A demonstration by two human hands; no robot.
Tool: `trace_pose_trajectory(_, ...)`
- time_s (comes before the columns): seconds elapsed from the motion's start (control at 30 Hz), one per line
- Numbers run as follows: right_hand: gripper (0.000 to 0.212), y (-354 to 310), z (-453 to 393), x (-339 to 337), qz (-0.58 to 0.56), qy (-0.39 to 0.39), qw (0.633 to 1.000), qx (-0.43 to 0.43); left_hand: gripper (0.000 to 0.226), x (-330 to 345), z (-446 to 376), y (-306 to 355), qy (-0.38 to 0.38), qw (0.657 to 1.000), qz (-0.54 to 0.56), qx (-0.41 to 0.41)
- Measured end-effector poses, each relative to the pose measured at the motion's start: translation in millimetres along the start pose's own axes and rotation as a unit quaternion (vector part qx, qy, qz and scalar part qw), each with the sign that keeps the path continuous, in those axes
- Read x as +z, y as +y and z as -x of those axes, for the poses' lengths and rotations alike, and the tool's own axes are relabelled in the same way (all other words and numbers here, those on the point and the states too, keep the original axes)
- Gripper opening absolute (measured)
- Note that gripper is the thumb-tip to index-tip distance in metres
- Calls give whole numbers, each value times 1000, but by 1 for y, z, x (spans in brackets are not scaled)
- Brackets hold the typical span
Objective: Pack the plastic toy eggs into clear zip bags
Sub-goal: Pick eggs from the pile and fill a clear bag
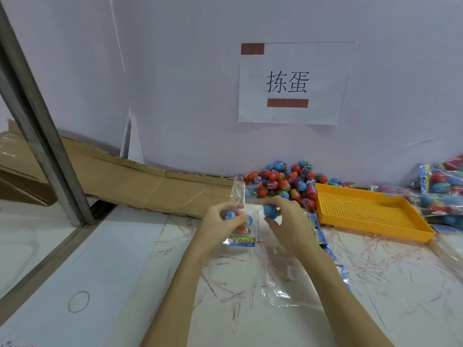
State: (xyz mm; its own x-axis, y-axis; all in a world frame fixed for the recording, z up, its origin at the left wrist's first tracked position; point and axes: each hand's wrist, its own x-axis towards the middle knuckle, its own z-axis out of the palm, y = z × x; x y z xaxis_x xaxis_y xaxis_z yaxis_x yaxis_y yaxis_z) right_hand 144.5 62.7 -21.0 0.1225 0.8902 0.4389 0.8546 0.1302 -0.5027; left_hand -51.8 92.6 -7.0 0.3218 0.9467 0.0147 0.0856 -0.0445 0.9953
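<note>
Holding the zip bag (239, 216) upright w/ eggs already inside, the left hand (220, 222) pinched it; the right hand (283, 216) gripped a blue egg (271, 212) beside its mouth. Best approach, probably: spread the opening, drop egg straight in.

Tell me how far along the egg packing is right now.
Partly done. Filled bags are stacked at the far right, beyond the yellow tray. In hand: the left hand holds a clear zip bag with a few eggs inside, and the right hand grips a blue egg beside it. Left: a big pile of loose eggs against the wall, plus empty bags on the table.
</note>
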Motion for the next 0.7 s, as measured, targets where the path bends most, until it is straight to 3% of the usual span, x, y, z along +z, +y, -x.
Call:
trace_pose_trajectory(0.13, 25, -5, 2, -19, -128, 68, 989, 37, 31, 2, 1, 0, -23, 999, -8, 33)
trace_pose_trajectory(0.27, 28, -21, 2, -43, -249, 217, 943, 37, 37, 6, 3, 0, -48, 996, -22, 68)
trace_pose_trajectory(0.33, 30, -29, 3, -51, -261, 253, 931, 14, 40, 9, 2, -1, -36, 994, -61, 85)
trace_pose_trajectory(0.5, 37, -34, 5, -47, -180, 155, 968, -85, 47, 13, 0, -3, -24, 988, -96, 119)
trace_pose_trajectory(0.6, 34, -32, 5, -41, -74, 175, 972, -140, 57, 13, -1, -2, 9, 986, -117, 116)
trace_pose_trajectory(0.7, 30, -31, 5, -39, -38, 185, 971, -149, 63, 13, 0, -4, 22, 979, -161, 126)
